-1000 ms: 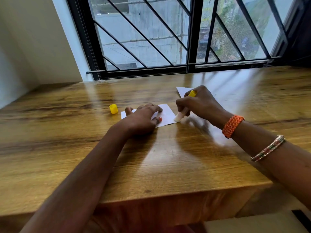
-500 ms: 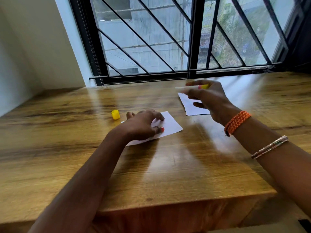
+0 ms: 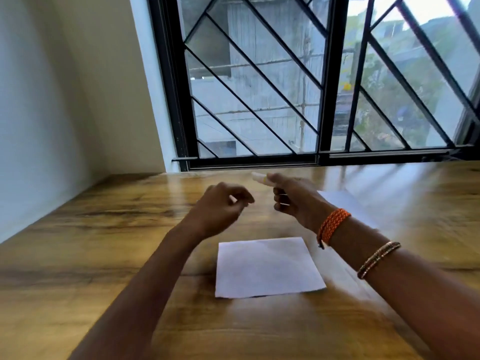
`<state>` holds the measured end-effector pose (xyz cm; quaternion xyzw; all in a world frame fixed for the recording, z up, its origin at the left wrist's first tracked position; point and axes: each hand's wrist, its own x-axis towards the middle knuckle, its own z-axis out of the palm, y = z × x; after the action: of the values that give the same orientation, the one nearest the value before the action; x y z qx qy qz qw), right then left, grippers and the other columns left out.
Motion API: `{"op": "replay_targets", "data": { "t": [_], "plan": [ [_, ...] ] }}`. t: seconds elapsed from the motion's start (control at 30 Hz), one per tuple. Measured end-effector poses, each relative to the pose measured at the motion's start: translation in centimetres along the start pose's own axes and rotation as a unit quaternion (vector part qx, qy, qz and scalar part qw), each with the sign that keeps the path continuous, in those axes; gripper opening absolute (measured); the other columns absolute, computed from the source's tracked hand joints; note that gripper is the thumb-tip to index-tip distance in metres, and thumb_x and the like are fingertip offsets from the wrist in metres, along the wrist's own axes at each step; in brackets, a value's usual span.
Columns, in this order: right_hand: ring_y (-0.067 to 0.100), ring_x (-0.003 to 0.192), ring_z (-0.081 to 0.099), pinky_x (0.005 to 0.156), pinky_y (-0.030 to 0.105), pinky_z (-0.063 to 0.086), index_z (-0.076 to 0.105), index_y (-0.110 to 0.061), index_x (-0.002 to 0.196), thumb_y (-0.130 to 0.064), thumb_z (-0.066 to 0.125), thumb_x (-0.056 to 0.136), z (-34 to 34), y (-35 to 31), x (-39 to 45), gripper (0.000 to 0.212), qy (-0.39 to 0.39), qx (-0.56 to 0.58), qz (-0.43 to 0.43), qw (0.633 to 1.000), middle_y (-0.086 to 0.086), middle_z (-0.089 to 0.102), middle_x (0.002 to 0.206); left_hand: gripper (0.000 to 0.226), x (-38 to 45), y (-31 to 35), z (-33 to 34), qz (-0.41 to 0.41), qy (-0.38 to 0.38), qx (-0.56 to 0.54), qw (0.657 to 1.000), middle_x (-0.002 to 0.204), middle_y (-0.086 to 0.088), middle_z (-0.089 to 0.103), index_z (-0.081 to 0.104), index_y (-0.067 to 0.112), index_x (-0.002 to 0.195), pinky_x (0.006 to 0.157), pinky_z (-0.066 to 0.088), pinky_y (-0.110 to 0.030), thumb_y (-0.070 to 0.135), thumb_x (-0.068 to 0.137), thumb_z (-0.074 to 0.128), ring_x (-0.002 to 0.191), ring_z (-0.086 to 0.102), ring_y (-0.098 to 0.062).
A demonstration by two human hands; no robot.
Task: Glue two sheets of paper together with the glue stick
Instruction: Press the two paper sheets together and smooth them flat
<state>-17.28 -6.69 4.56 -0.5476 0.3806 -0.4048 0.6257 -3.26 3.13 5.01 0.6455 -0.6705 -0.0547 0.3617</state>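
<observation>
A white sheet of paper [image 3: 267,266] lies flat on the wooden table [image 3: 78,255], near me. A second white sheet [image 3: 342,201] lies farther back on the right, partly hidden by my right wrist. My right hand [image 3: 293,201] is raised above the table and grips the uncapped glue stick [image 3: 259,177], whose pale tip points left. My left hand [image 3: 223,203] hovers just left of it, off the paper, with its fingers loosely curled and nothing visible in them. The yellow cap is out of sight.
A barred black-framed window [image 3: 319,100] runs along the table's far edge. A white wall [image 3: 65,100] closes the left side. The table's front edge is out of frame below.
My left hand has lifted off the near sheet and risen toward the glue stick. My right hand stays raised with the stick. The camera has tilted up; the yellow cap is no longer visible.
</observation>
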Motion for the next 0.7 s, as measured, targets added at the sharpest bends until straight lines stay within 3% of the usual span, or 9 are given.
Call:
{"op": "replay_targets", "data": {
  "t": [0.13,0.2,0.3,0.43,0.53,0.6,0.7],
  "plan": [
    [0.01,0.064,0.061,0.061,0.023,0.042,0.072,-0.014,0.092,-0.02,0.074,0.078,3.0,0.3,1.3,0.016,-0.05,-0.01,0.005,0.999,0.0,0.062,0.073,0.026,0.5,-4.6,-2.2,-0.069,0.131,-0.008,0.989,0.087,0.001,0.07,0.072,0.012,0.092,0.063,0.04,0.0,-0.001,0.083,0.051,0.074,0.06,-0.004],
    [0.012,0.066,0.063,0.061,0.024,0.042,0.071,-0.016,0.094,-0.018,0.072,0.08,4.4,0.6,1.9,0.014,-0.069,0.024,0.007,0.997,0.002,0.065,0.075,0.027,-0.2,-7.2,-2.4,-0.122,0.185,-0.03,0.975,0.09,-0.001,0.069,0.07,0.013,0.093,0.063,0.04,-0.003,-0.002,0.082,0.051,0.076,0.059,-0.008],
    [0.012,0.063,0.066,0.057,0.024,0.045,0.069,-0.016,0.095,-0.007,0.07,0.079,6.3,1.1,3.1,0.018,-0.06,0.05,0.018,0.997,0.004,0.069,0.075,0.029,-0.9,-10.1,-2.1,-0.178,0.171,-0.07,0.967,0.092,-0.006,0.07,0.069,0.015,0.092,0.074,0.047,-0.023,-0.004,0.081,0.049,0.083,0.061,-0.015],
    [0.013,0.072,0.07,0.063,0.026,0.045,0.065,-0.018,0.098,-0.001,0.067,0.078,7.9,1.6,4.5,0.026,-0.09,0.002,0.021,0.996,0.003,0.072,0.081,0.027,-0.3,-11.2,-1.9,-0.185,0.169,-0.104,0.963,0.086,-0.004,0.069,0.068,0.016,0.085,0.078,0.049,-0.029,-0.002,0.08,0.05,0.084,0.062,-0.017],
    [0.01,0.081,0.07,0.071,0.029,0.043,0.062,-0.012,0.109,-0.018,0.065,0.088,9.0,1.7,5.5,0.022,-0.109,-0.043,0.008,0.993,-0.001,0.072,0.088,0.028,0.0,-11.9,-1.6,-0.184,0.156,-0.096,0.966,0.083,0.0,0.068,0.068,0.019,0.082,0.074,0.048,-0.024,-0.002,0.08,0.05,0.081,0.062,-0.012],
    [0.012,0.083,0.07,0.076,0.033,0.042,0.06,-0.01,0.109,-0.04,0.049,0.096,9.8,1.7,6.1,0.035,-0.125,-0.048,0.021,0.991,0.0,0.073,0.081,0.028,0.1,-12.0,-1.5,-0.181,0.149,-0.084,0.969,0.081,0.003,0.067,0.067,0.022,0.08,0.073,0.047,-0.022,-0.001,0.08,0.051,0.078,0.062,-0.008],
    [0.016,0.078,0.071,0.075,0.035,0.04,0.051,-0.012,0.099,-0.043,0.028,0.102,10.7,1.9,6.6,0.039,-0.148,-0.052,0.028,0.987,0.003,0.074,0.073,0.026,0.1,-12.3,-1.4,-0.175,0.131,-0.061,0.974,0.082,0.004,0.069,0.069,0.022,0.082,0.076,0.051,-0.024,0.002,0.08,0.052,0.08,0.064,-0.008]
  ]
}}
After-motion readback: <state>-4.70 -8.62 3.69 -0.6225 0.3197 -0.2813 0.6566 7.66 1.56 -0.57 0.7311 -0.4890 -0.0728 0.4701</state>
